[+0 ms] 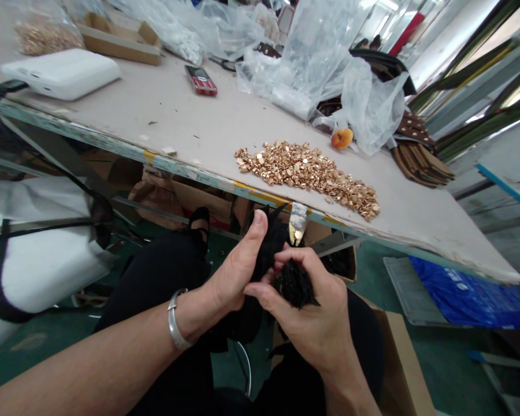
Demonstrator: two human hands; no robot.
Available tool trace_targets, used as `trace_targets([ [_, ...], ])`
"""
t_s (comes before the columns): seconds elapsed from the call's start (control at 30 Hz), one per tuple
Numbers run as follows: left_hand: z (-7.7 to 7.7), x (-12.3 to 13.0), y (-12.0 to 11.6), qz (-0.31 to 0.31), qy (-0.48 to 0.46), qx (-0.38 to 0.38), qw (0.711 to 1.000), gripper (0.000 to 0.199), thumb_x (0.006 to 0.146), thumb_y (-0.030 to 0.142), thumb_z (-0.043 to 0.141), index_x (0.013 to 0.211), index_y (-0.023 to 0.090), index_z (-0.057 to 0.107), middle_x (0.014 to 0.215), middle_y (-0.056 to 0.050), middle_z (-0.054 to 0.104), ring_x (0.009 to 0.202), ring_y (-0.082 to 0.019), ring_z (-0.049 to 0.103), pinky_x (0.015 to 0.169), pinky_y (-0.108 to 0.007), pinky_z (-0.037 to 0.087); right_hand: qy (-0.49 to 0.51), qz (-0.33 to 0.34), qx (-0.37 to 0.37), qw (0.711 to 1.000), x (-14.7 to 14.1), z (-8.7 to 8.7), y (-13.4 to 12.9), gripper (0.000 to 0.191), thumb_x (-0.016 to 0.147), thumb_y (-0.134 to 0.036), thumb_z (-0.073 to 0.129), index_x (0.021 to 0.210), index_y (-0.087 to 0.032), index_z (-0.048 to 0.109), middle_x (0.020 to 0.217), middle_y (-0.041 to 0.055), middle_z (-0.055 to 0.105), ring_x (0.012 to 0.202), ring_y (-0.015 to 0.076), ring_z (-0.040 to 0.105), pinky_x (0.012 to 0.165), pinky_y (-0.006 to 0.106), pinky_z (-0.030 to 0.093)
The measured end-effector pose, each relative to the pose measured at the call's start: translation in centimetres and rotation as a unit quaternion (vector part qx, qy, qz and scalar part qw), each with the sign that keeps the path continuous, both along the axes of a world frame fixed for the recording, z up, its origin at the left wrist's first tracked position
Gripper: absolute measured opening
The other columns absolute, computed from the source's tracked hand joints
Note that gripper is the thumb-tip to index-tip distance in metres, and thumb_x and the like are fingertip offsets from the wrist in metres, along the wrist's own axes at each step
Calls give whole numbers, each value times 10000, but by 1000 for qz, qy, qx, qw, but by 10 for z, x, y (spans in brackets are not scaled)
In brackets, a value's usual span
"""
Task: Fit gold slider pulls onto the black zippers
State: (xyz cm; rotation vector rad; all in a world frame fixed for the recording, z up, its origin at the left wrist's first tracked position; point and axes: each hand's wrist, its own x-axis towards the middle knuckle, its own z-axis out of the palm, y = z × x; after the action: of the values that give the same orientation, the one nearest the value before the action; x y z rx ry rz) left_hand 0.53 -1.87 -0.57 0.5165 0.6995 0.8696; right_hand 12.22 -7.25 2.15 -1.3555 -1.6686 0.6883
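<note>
My right hand is closed around a bunch of thin black pieces, their ends showing in a ring of fingers and thumb. Pointed black strips lie against the palm of my left hand, which wears a silver bangle. Its thumb points up while its fingers are mostly hidden behind the black strips. The hands touch each other above my lap. Just beyond them, a tool wrapped in pale tape with a brass-coloured tip sticks out at the table edge.
On the table lie a heap of small gold-coloured metal pieces, an orange fruit, a phone, a white device with a cable, and plastic bags. A cardboard box stands by my right leg.
</note>
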Motion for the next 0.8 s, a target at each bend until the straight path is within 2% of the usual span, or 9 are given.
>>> trace_targets([
  [0.1, 0, 0, 0, 11, 7, -3, 1000, 701, 715, 845, 497, 759, 171, 685, 660, -22, 605, 590, -129, 549, 527, -219, 438, -11, -28, -3, 1000, -4, -3, 1, 128, 798, -210, 766, 840, -209, 645, 720, -47, 671, 629, 123, 633, 635, 216, 497],
  [0.17, 1, -1, -1, 9, 19, 2, 1000, 727, 694, 861, 495, 776, 165, 691, 659, -21, 602, 564, -114, 524, 481, -203, 396, -4, -42, -9, 999, -6, -6, 2, 59, 825, -179, 697, 788, -202, 657, 706, -37, 660, 636, 129, 632, 640, 225, 491],
  [0.23, 2, -1, -2, -3, 27, 12, 1000, 749, 669, 872, 509, 798, 158, 698, 643, -16, 593, 509, -93, 473, 420, -192, 319, 10, -46, -19, 999, -6, -9, 1, 99, 849, -171, 653, 754, -200, 653, 674, -38, 644, 616, 128, 625, 647, 232, 495],
  [0.33, 3, 0, -4, -12, 17, 21, 1000, 769, 661, 875, 514, 868, 161, 713, 660, -28, 623, 513, -109, 497, 408, -200, 298, 24, -41, -3, 999, -4, -12, 0, 73, 860, -169, 646, 910, -208, 683, 752, -34, 667, 651, 131, 647, 720, 246, 520],
  [0.4, 4, 0, -4, 9, 8, 32, 999, 733, 707, 843, 512, 943, 180, 718, 705, -36, 658, 603, -151, 578, 461, -214, 374, 15, -19, 23, 999, -3, -13, -1, 267, 848, -160, 662, 1109, -217, 666, 863, -23, 686, 715, 133, 666, 798, 257, 523],
  [0.47, 4, 0, -4, 34, 10, 50, 998, 664, 761, 795, 516, 973, 200, 720, 741, -35, 676, 727, -185, 632, 576, -235, 461, -5, 9, 42, 999, -2, -11, 0, 336, 828, -146, 680, 1155, -212, 646, 904, -19, 681, 750, 126, 664, 825, 246, 510],
  [0.6, 3, -3, -2, 15, 26, 58, 998, 634, 781, 784, 500, 852, 195, 723, 712, -28, 652, 767, -180, 635, 697, -245, 497, -19, 26, 33, 999, 0, -7, 2, 167, 794, -154, 720, 933, -201, 640, 810, -40, 643, 661, 99, 605, 670, 203, 478],
  [0.7, 3, -6, -1, 12, 48, 47, 998, 690, 734, 831, 492, 761, 170, 691, 628, -8, 579, 643, -134, 576, 598, -215, 465, 13, 10, -6, 1000, 0, -8, 1, 216, 762, -227, 800, 884, -203, 623, 782, -47, 641, 614, 99, 568, 605, 205, 457],
  [0.8, 3, -8, -2, 7, 52, 48, 997, 540, 683, 696, 704, 727, 161, 642, 621, 25, 544, 577, -88, 508, 539, -182, 421, 58, -17, -36, 998, -3, -11, -1, 249, 756, -303, 834, 820, -200, 616, 707, -59, 600, 582, 96, 518, 555, 203, 431],
])
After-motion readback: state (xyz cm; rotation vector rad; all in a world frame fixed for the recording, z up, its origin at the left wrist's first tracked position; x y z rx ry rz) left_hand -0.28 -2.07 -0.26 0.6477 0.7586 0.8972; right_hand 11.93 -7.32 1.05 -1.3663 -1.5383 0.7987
